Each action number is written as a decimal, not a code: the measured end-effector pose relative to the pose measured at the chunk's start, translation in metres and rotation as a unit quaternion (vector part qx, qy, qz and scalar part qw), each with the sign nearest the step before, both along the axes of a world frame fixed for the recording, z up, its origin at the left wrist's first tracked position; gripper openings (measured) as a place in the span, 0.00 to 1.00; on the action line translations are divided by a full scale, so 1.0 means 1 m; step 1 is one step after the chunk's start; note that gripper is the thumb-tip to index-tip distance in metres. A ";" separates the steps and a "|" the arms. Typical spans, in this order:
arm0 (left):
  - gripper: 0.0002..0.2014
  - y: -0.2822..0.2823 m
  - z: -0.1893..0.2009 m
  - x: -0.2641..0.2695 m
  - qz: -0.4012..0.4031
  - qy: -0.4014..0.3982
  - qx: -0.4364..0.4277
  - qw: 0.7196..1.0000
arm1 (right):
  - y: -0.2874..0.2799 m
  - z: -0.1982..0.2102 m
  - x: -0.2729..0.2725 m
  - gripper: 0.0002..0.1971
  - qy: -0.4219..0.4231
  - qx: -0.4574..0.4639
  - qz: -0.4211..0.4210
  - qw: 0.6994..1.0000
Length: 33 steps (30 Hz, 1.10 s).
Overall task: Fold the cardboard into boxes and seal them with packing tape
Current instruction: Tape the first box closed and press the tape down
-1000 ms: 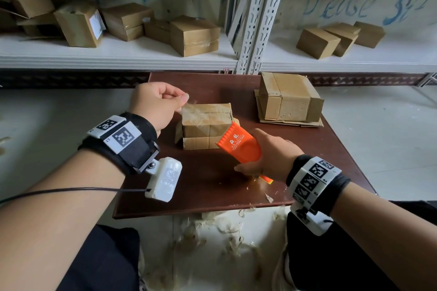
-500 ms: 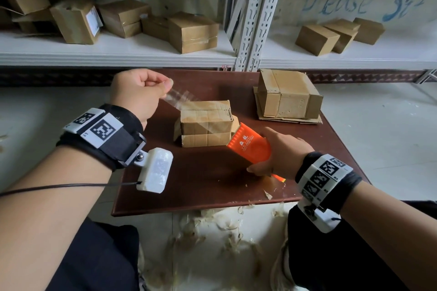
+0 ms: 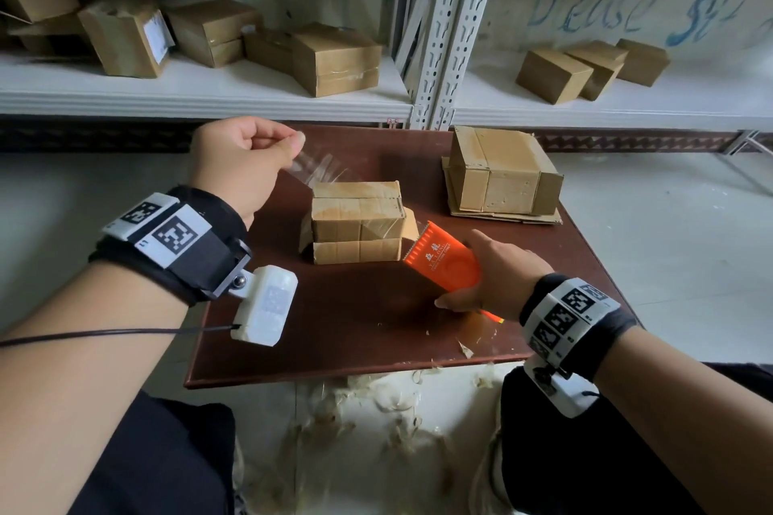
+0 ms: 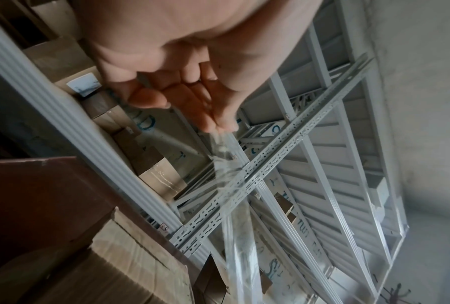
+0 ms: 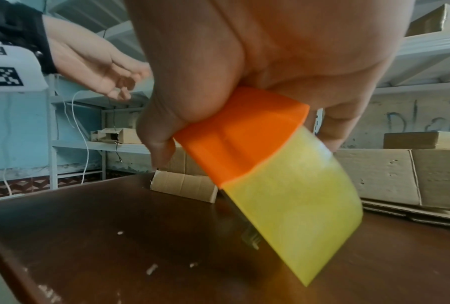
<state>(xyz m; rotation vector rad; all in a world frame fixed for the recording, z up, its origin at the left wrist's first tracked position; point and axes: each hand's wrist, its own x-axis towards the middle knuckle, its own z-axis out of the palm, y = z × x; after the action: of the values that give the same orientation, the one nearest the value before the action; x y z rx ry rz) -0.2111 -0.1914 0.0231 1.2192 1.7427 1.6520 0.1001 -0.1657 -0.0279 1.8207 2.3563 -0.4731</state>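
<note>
A small folded cardboard box sits mid-table on the dark brown table. My left hand is raised left of and above it, pinching the free end of a clear tape strip that runs down over the box top; the strip hangs from my fingertips in the left wrist view. My right hand grips an orange tape dispenser whose toothed edge sits at the box's right side. The dispenser with its yellowish tape roll fills the right wrist view.
A larger cardboard box stands on flat cardboard sheets at the table's back right. White metal shelves behind hold several more boxes. Scraps of tape and paper litter the floor by the table's near edge.
My left hand has lifted up and to the left off the box, drawing the clear tape strip out with it. The right hand and dispenser stay by the box's right side.
</note>
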 end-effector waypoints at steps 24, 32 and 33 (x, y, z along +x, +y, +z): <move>0.03 -0.017 0.009 0.033 -0.072 0.019 0.084 0.994 | 0.029 -0.013 0.004 0.44 0.077 -0.012 -0.037 0.996; 0.04 -0.019 0.008 0.034 -0.080 0.014 0.103 0.991 | 0.026 -0.012 0.003 0.46 0.082 -0.004 -0.036 0.996; 0.04 -0.019 0.008 0.034 -0.082 0.014 0.105 0.991 | 0.026 -0.012 0.002 0.46 0.079 -0.005 -0.037 0.996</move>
<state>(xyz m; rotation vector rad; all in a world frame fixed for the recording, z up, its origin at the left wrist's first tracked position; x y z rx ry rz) -0.1775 -0.2109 0.0312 1.4446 1.4700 1.7600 0.1020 -0.1400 -0.0400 1.9392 2.3859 -0.6601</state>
